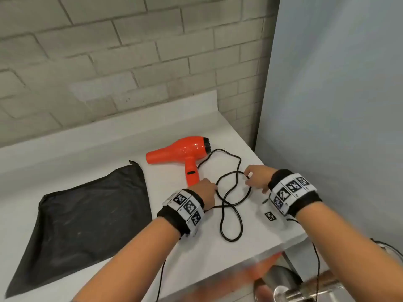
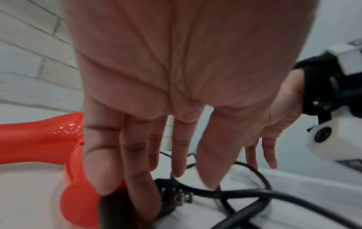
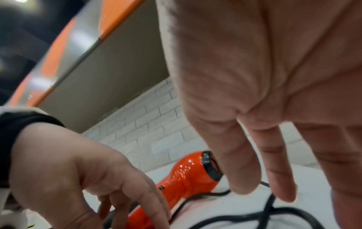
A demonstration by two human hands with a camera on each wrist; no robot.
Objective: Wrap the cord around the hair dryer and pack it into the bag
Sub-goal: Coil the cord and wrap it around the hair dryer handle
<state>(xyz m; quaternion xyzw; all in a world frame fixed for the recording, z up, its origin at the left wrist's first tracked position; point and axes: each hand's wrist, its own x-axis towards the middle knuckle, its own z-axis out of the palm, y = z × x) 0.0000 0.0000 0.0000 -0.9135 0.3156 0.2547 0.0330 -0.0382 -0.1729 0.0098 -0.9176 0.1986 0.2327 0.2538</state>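
Both hands are being lowered onto the loose cord (image 1: 231, 194) beside the hair dryer (image 1: 182, 154)

The left hand (image 1: 205, 193) is being held at the butt of the orange handle, fingers (image 2: 137, 178) straight and narrow, touching the plug (image 2: 174, 196); the right hand (image 1: 257, 178) is being spread wide over a cord loop, nothing gripped. The black bag (image 1: 82, 216) is being left flat on the white counter (image 1: 109, 144), just left of the dryer
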